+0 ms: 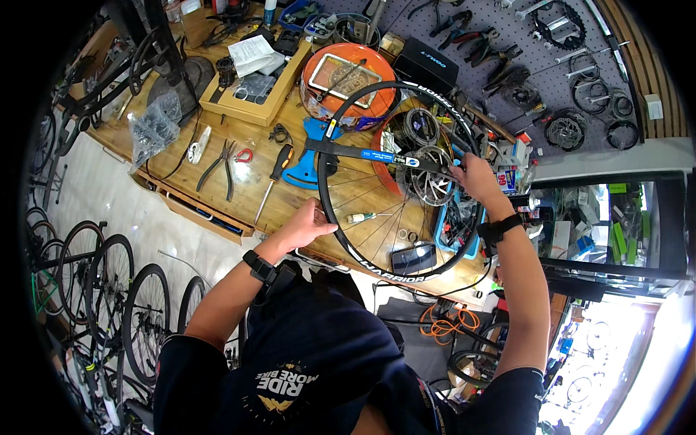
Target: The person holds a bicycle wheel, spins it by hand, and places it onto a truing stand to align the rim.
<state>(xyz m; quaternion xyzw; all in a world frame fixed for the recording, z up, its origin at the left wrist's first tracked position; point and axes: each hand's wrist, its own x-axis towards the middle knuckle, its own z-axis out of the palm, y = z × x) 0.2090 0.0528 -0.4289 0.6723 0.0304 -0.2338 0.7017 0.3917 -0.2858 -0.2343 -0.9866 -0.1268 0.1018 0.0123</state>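
Note:
A bicycle wheel (345, 245) with a black rim and a disc rotor (432, 185) is tilted over the workbench. My left hand (308, 223) pinches the near-left part of its rim. From a blue base (299, 170), a black arm with a blue label (362, 153) reaches across the wheel to the hub area; it looks like a wheel truing stand. At that arm's far end, my right hand (475, 180) is closed, its fingertips on the end near the hub. Exactly what lies under those fingers is partly hidden.
Left of the stand lie a screwdriver (274, 181), pliers (219, 170) and a plastic bag (156, 127). Behind are an open cardboard box (272, 109) and an orange-lidded tub (388, 71). A phone (414, 258) sits under the rim. Tools hang on a pegboard (500, 22).

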